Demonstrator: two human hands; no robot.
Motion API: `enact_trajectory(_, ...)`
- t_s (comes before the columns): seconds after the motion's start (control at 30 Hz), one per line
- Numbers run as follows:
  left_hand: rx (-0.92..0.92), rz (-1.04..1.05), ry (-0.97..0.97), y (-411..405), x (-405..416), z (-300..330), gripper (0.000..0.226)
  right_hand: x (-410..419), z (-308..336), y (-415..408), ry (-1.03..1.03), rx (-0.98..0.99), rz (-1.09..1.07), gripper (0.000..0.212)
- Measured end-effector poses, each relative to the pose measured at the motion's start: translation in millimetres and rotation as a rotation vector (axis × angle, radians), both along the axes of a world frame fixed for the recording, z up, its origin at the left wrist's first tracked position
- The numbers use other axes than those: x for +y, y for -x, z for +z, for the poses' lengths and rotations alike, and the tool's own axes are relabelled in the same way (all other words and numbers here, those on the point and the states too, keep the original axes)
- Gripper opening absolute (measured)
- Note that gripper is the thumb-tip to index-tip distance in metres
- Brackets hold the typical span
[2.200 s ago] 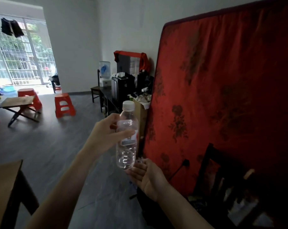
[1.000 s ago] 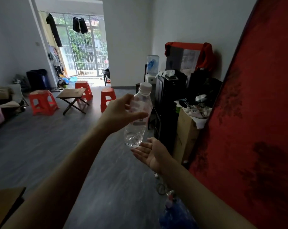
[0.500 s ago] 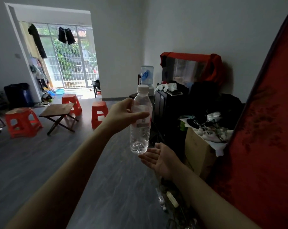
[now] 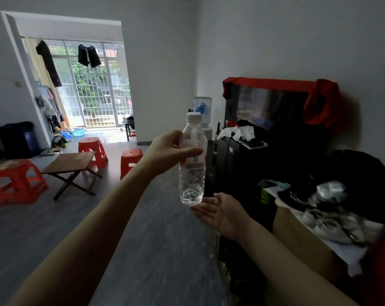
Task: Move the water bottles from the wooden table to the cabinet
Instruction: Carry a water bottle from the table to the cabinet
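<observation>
Open grey floor [image 4: 54,228] left of and below the left hand [image 4: 167,151], free out to the balcony door [image 4: 94,91] far ahead. Left hand grips the bottle [image 4: 192,164] round its upper body, upright, white cap on top, held in the air. Right hand [image 4: 220,212] sits just under the bottle base, palm up, fingers straight and spread, holding nothing; contact with the base can't be told. Right of both hands a dark cabinet [image 4: 235,164] stands close, its top cluttered with white cloth [image 4: 240,130] and dark items. A water dispenser [image 4: 202,109] stands behind the bottle. A red-draped screen [image 4: 268,100] leans on the wall past the cabinet. Nearer on the right, a cardboard box [image 4: 297,237] piled with shoes and clutter crowds that side. Far left of the left hand: small folding counter [image 4: 71,161] ringed by three red stools [image 4: 17,180], well apart from the hands. Dark clothes [image 4: 87,55] hang at the balcony. White walls, dim room, daylight from the door.
</observation>
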State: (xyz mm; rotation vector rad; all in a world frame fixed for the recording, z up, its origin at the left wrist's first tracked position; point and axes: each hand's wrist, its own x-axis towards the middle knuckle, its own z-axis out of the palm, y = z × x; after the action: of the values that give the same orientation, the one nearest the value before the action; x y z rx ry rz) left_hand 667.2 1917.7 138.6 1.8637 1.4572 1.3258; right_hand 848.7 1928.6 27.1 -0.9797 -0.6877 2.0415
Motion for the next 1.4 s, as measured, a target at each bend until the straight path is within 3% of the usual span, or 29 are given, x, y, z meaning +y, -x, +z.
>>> enact_trajectory(0.33,-0.009,0.022,-0.018,91.3,148.5,-7.9,0.037,153.1,-2.4,91.6,0.035,-0.025,0.053,0.042)
enact_trajectory(0.83,0.000,0.004,-0.007,277.3,392.6,-25.8,0.055,395.4,-24.5,290.4,0.109,-0.029,-0.049,0.040)
enact_trajectory(1.17,0.039,-0.049,0.026,343.8,539.4,-39.3,0.065,523.5,-29.5,352.4,0.094,-0.061,-0.091,0.041)
enact_trajectory(1.4,0.029,-0.109,0.042,367.1,666.4,-42.2,0.057,653.6,-34.6,376.9,0.101,-0.040,-0.112,0.043)
